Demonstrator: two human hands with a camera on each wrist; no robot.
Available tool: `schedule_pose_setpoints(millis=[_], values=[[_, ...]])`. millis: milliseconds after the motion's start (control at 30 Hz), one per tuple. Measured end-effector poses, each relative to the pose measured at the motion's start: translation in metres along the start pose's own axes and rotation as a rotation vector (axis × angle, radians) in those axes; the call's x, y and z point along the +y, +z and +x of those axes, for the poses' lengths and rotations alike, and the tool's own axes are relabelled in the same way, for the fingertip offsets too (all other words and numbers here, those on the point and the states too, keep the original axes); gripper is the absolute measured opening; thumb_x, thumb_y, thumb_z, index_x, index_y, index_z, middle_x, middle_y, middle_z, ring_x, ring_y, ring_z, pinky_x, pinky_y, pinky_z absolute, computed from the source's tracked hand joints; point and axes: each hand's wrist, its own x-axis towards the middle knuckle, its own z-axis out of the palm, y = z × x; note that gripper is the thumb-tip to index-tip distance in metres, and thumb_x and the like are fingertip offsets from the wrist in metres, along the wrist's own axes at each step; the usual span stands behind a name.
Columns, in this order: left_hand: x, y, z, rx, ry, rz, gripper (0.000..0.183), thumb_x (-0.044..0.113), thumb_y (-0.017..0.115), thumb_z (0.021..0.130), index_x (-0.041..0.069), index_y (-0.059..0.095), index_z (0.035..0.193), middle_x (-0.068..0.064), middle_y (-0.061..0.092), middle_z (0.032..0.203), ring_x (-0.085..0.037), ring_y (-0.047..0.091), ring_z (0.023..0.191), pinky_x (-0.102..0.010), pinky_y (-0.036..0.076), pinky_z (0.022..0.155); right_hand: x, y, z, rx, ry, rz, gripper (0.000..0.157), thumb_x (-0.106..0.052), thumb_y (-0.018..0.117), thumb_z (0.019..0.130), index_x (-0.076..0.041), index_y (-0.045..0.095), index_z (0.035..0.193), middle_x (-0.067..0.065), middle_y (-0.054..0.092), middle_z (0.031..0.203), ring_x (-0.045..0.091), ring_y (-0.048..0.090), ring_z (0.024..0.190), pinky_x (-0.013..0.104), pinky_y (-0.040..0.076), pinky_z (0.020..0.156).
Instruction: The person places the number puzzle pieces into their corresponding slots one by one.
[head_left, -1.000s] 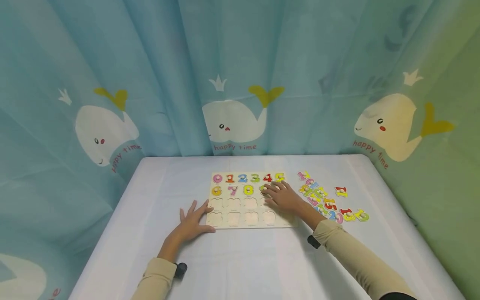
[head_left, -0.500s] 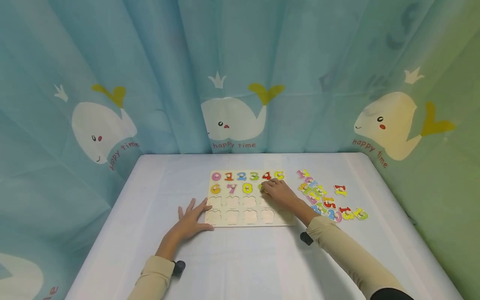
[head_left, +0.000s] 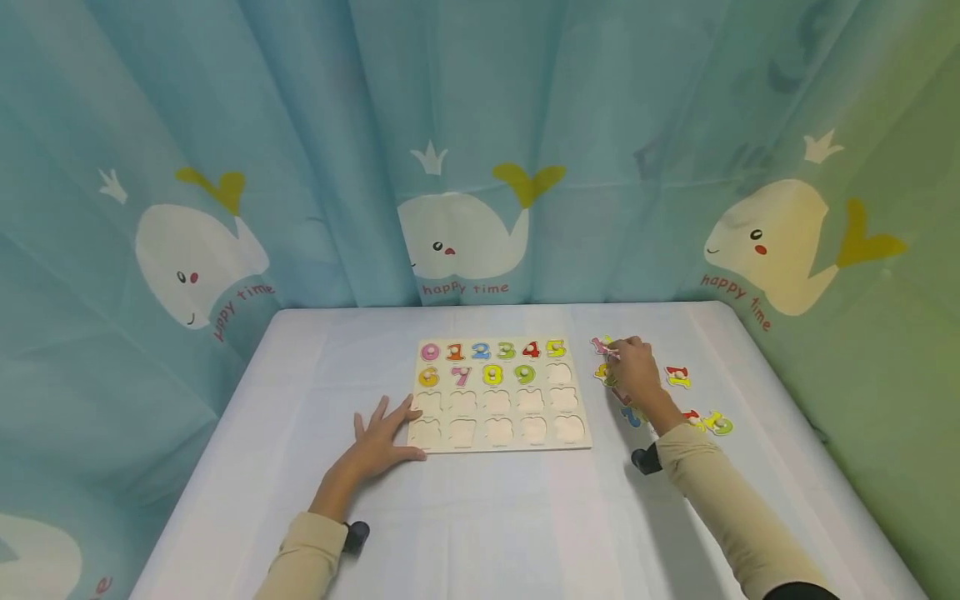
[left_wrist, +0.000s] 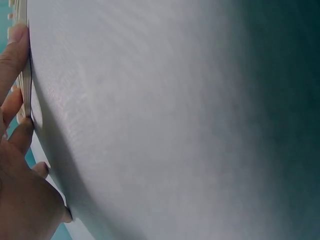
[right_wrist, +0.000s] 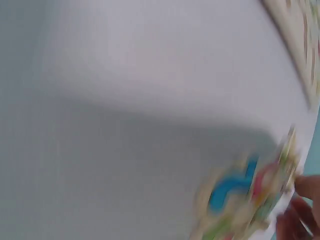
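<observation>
A wooden number puzzle board (head_left: pixel 551 440) lies on the table, with knobbed pieces 0 to 9 in its upper two rows and bare recesses elsewhere. My left hand (head_left: pixel 378 442) rests at its left edge, fingers spread, thumb by the near corner; in the left wrist view the fingertips (left_wrist: pixel 17 35) touch the board's side. My right hand (head_left: pixel 636 371) is over the loose pieces right of the board. Its fingertips pinch a tilted pink number piece (head_left: pixel 611 353). The right wrist view is blurred, with fingers (right_wrist: pixel 307 187) at the right edge and a blue-marked piece (right_wrist: pixel 230 192) beside them.
Loose number pieces lie partly under the right hand, among them a blue one (head_left: pixel 631 417). Apart to the right are a red and yellow piece (head_left: pixel 678 377) and a yellow-green piece (head_left: pixel 720 423). A whale-print curtain (head_left: pixel 480 125) hangs behind the white table (head_left: pixel 480 525).
My right hand has left the green 9, now seen in the second row, and moved right to the loose pieces, where it has taken hold of one. The left hand stays at the board's edge.
</observation>
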Motion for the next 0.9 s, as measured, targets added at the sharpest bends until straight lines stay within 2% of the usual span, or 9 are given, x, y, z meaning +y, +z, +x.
schedule_pose_setpoints(millis=[67,133,200,300,367,467,633,767,900], values=[[0.0,-0.001,0.0,-0.001,0.001,0.001,0.078,0.048,0.077,0.07,0.014,0.051,0.134,-0.01,0.027,0.152,-0.04,0.002,0.14,-0.063,-0.018,0.1,0.011,-0.006,0.001,-0.095,0.046,-0.007,0.02,-0.002,0.057,0.092,0.007,0.063,0.11,0.025,0.056,0.105,0.037,0.053,0.092,0.048,0.047,0.081],[0.001,-0.001,-0.001,-0.004,0.001,0.003,0.077,0.048,0.077,0.07,0.014,0.051,0.134,-0.01,0.027,0.152,-0.04,0.001,0.14,-0.063,-0.018,0.1,0.017,-0.01,0.001,-0.144,0.069,0.011,0.02,-0.003,0.055,0.094,0.008,0.062,0.11,0.023,0.057,0.102,0.034,0.054,0.091,0.047,0.047,0.083],[0.001,-0.001,-0.001,-0.005,0.01,0.001,0.077,0.047,0.077,0.07,0.013,0.052,0.134,-0.011,0.027,0.152,-0.041,0.002,0.14,-0.064,-0.017,0.1,0.02,-0.012,0.002,-0.132,0.077,0.046,0.02,-0.004,0.056,0.094,0.008,0.062,0.109,0.021,0.058,0.1,0.032,0.054,0.09,0.045,0.048,0.083],[0.002,-0.002,-0.002,0.004,0.028,-0.002,0.077,0.046,0.078,0.07,0.012,0.052,0.134,-0.013,0.029,0.151,-0.043,0.004,0.139,-0.066,-0.016,0.099,0.017,-0.011,0.003,-0.069,0.054,0.116,0.02,-0.009,0.059,0.093,0.007,0.063,0.103,0.018,0.058,0.094,0.03,0.056,0.086,0.043,0.049,0.076],[0.002,-0.003,-0.002,0.012,0.033,-0.003,0.077,0.046,0.078,0.07,0.012,0.052,0.134,-0.014,0.029,0.15,-0.043,0.004,0.139,-0.066,-0.015,0.099,0.01,-0.009,0.004,-0.043,0.013,0.154,0.021,-0.013,0.061,0.092,0.006,0.064,0.099,0.016,0.058,0.09,0.028,0.056,0.081,0.04,0.049,0.069],[0.002,-0.004,-0.002,0.009,0.017,0.001,0.079,0.047,0.078,0.07,0.013,0.051,0.135,-0.012,0.028,0.151,-0.042,0.004,0.139,-0.065,-0.016,0.1,-0.008,-0.002,0.006,-0.057,-0.012,0.177,0.023,-0.017,0.065,0.089,0.005,0.066,0.093,0.013,0.06,0.084,0.025,0.056,0.074,0.037,0.048,0.063],[0.003,-0.003,-0.002,-0.006,0.006,-0.003,0.08,0.047,0.078,0.07,0.012,0.049,0.137,-0.012,0.028,0.151,-0.041,0.003,0.139,-0.064,-0.017,0.1,-0.038,0.014,0.004,-0.134,0.043,0.196,0.023,-0.02,0.07,0.085,0.003,0.068,0.087,0.008,0.064,0.077,0.019,0.054,0.067,0.032,0.046,0.058],[0.003,-0.003,-0.002,-0.007,0.002,-0.011,0.08,0.046,0.078,0.071,0.012,0.049,0.137,-0.013,0.028,0.151,-0.042,0.003,0.139,-0.064,-0.017,0.1,-0.047,0.028,0.001,-0.15,0.047,0.223,0.024,-0.022,0.07,0.085,0.001,0.067,0.083,0.007,0.063,0.075,0.018,0.053,0.065,0.03,0.045,0.055],[0.003,-0.001,-0.002,-0.009,0.008,-0.014,0.078,0.046,0.078,0.071,0.012,0.05,0.136,-0.013,0.028,0.151,-0.042,0.003,0.139,-0.064,-0.016,0.1,-0.053,0.032,-0.003,-0.152,0.042,0.217,0.023,-0.021,0.069,0.086,0.001,0.066,0.084,0.007,0.063,0.077,0.018,0.054,0.066,0.032,0.046,0.058]])
